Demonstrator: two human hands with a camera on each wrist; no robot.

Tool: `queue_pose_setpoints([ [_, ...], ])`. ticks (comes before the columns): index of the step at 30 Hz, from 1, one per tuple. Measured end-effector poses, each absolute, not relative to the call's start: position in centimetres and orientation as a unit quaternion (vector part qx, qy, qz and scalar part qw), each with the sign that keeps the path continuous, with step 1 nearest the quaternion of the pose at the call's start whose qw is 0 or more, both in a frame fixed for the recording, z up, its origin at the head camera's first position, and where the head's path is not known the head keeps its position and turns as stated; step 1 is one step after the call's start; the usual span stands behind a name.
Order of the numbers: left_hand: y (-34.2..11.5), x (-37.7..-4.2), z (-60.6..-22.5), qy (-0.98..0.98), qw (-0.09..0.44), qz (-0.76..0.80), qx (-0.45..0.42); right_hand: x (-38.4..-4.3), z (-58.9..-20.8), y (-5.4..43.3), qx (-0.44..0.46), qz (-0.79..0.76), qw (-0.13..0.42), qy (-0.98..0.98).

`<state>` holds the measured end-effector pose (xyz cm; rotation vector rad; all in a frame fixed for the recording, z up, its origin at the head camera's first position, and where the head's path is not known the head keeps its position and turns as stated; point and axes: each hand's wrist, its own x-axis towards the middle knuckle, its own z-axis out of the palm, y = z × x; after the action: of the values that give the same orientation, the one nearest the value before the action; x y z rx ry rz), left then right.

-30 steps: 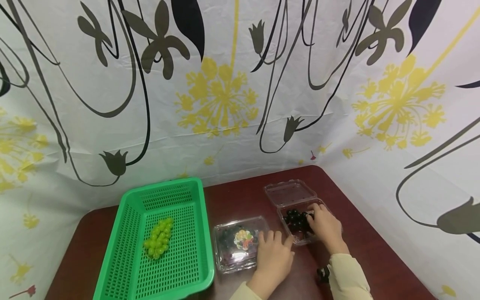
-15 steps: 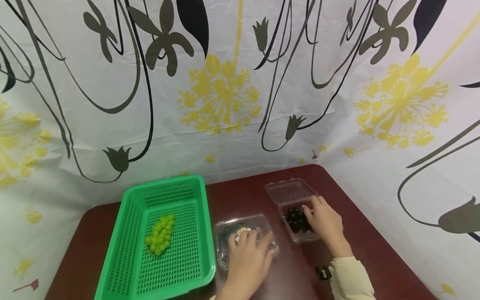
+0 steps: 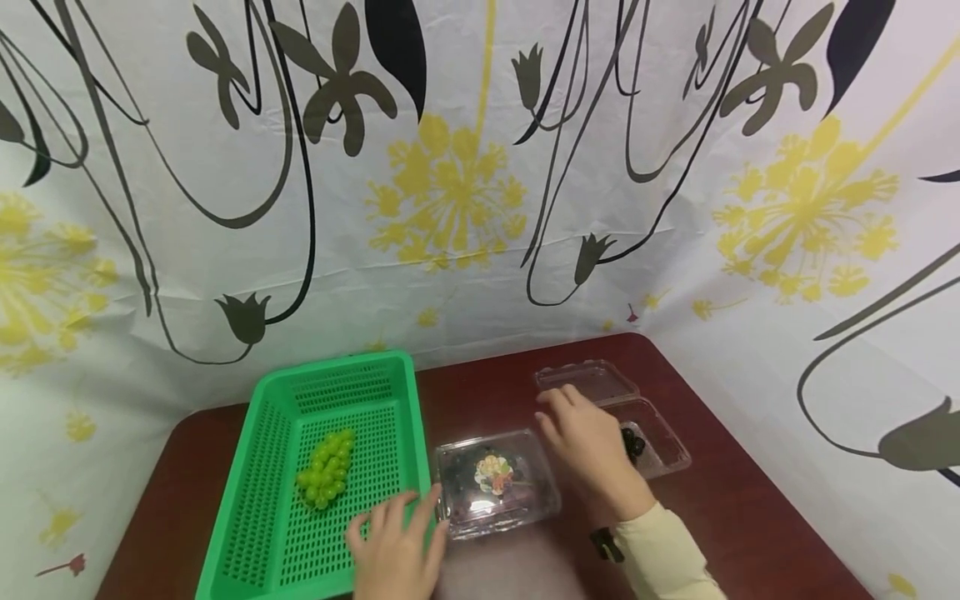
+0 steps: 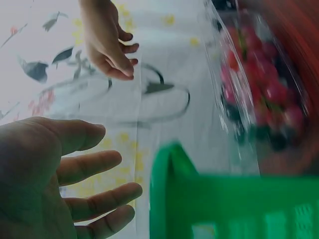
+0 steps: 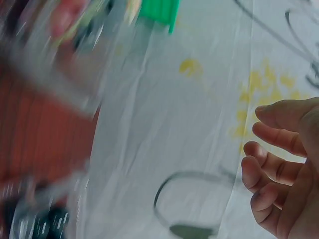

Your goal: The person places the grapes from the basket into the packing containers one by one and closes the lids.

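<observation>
My left hand (image 3: 397, 546) hovers over the near right rim of the green basket (image 3: 417, 433), fingers spread and holding nothing; whether it touches the rim I cannot tell. Green grapes (image 3: 326, 468) lie in the basket. To its right stands a lidded clear box (image 3: 517, 521) with a fruit sticker; the left wrist view shows red grapes (image 4: 269, 84) and dark ones inside. My right hand (image 3: 592, 446), loosely bent and holding nothing, hangs between that box and an open clear box (image 3: 663, 425). Dark grapes (image 3: 633, 442) in the open box are partly hidden behind this hand.
Everything stands on a dark red table (image 3: 480, 396). The open box's raised lid (image 3: 588, 381) lies back toward the far edge. A patterned white cloth (image 3: 480, 308) rises behind and at the sides. A black object (image 3: 606, 544) sits at the right wrist.
My left hand has moved left, from the lidded box across to the basket's rim. My right hand has come out of the open box and shifted left with nothing in it.
</observation>
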<state>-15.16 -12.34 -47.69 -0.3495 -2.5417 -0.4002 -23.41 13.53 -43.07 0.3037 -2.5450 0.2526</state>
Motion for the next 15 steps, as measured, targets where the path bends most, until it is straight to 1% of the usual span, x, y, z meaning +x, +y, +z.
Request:
queue_pose_setpoints([
  [5, -16.9, -14.0, -48.1, -0.949, 0.266, -0.167, -0.012, -23.4, -42.7, 8.8, 0.187, 0.078, 0.282, -0.938],
  [7, -18.8, -13.8, -48.0, -0.948, 0.262, -0.175, 0.039, -23.4, -42.6, 7.1, 0.212, 0.066, 0.292, -0.93],
  [9, -20.8, -13.9, -48.5, -0.934, 0.301, -0.182, 0.064, -23.6, -42.5, 5.4, 0.23, 0.053, 0.306, -0.922],
  [10, -21.9, -13.9, -48.7, -0.931, 0.311, -0.177, 0.076, -23.6, -42.4, 4.6, 0.239, 0.047, 0.308, -0.92],
  [12, -23.8, -13.7, -49.2, -0.925, 0.318, -0.178, 0.105, -23.6, -42.0, 3.0, 0.258, 0.037, 0.306, -0.916],
  [15, -26.7, -13.3, -51.0, -0.9, 0.355, -0.209, 0.144, -23.4, -40.9, 0.5, 0.29, 0.011, 0.285, -0.913],
])
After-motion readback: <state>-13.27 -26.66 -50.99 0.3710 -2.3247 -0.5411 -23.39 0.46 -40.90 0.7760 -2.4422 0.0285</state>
